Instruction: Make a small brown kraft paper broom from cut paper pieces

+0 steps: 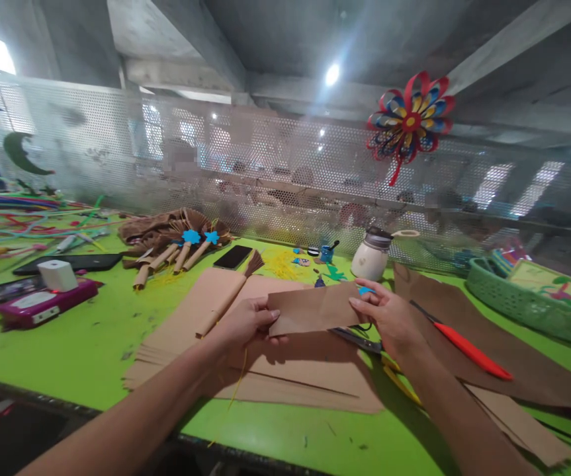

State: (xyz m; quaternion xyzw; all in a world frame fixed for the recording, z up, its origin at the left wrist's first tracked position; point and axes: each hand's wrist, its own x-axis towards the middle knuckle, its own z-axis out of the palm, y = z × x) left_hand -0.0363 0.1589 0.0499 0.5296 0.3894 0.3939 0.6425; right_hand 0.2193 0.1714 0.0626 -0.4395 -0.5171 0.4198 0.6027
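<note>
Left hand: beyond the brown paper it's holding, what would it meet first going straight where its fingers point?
Likely the right hand, holding the brown paper at its other end, though depth is unclear.

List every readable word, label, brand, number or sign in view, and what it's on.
No text readable anywhere.
Purple box: pale panel on top, any print too blurred to read.
Blue jar: too small to tell.
White jar: no readable label.
Brown paper strip in both hands: no writing visible.
</note>
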